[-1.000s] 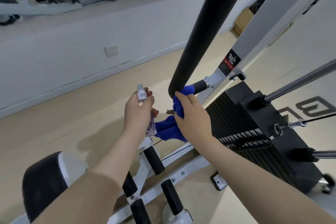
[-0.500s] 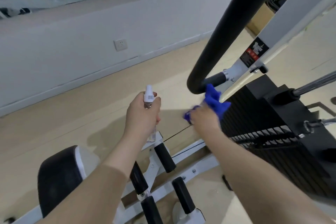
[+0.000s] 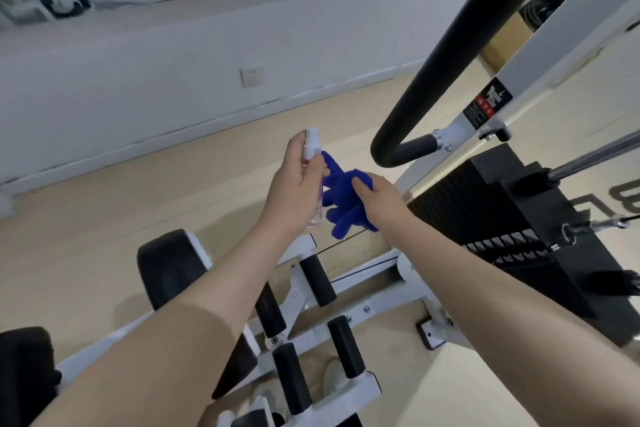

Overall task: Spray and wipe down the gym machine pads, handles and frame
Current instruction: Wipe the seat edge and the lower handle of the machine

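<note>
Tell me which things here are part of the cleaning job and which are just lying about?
Part of the job:
spray bottle, in left hand
blue cloth, in right hand
black curved handle
white frame

Just lying about:
wall socket
cardboard box

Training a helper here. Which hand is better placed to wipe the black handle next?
Probably the right hand: it holds the blue cloth just below the black handle, while the left hand holds the spray bottle.

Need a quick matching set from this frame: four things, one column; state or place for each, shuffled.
1. spray bottle
2. blue cloth
3. curved black bar
4. weight stack

A. on the floor, right of the hands
B. gripped by the right hand
C. overhead, touched by neither hand
D. held upright in the left hand

Pairs: 1-D, 2-B, 3-C, 4-A
</note>
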Available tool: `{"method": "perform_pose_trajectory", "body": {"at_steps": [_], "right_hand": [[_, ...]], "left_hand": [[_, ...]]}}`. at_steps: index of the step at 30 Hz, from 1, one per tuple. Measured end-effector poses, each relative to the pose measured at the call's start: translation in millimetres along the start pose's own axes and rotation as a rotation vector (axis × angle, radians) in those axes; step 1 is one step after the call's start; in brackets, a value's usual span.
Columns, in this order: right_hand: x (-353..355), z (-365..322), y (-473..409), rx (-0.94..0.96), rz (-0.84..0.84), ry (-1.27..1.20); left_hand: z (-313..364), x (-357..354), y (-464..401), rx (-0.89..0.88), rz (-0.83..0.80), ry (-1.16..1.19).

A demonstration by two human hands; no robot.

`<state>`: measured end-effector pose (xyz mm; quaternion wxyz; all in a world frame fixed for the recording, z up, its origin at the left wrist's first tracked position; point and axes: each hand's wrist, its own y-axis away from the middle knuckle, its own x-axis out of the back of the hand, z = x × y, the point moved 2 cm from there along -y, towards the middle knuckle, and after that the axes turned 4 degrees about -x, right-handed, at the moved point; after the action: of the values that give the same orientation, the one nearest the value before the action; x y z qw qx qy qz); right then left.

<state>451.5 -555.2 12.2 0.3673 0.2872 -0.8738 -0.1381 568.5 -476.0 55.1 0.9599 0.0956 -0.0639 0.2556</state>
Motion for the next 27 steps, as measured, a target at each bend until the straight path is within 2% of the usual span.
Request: {"method": "perform_pose_trajectory", "body": {"at_steps": [3,7,11,15,22,27], "right_hand": [[-5,-19,16,0.006,0.108,-0.106],[-7,-55,60,0.101,0.024,-0.385],[-16,-96,109,0.183,-0.066,-0.474],[-39,-131,141,0.205,-0.169,-0.387],[-144,-147,201,0.252,-0.316,-0.32],[-204,-151,234,0.283,-0.258,-0.248]], "left_hand": [[10,24,22,-0.133,-0.002,-0.031],[14,55,52,-0.22,0.031,-0.074],[9,84,96,-0.123,0.195,-0.047],[-7,118,146,-0.1,0.209,-0.234],[-55,197,260,0.066,0.329,-0.348],[-76,254,317,0.239,0.455,-0.435]]}}
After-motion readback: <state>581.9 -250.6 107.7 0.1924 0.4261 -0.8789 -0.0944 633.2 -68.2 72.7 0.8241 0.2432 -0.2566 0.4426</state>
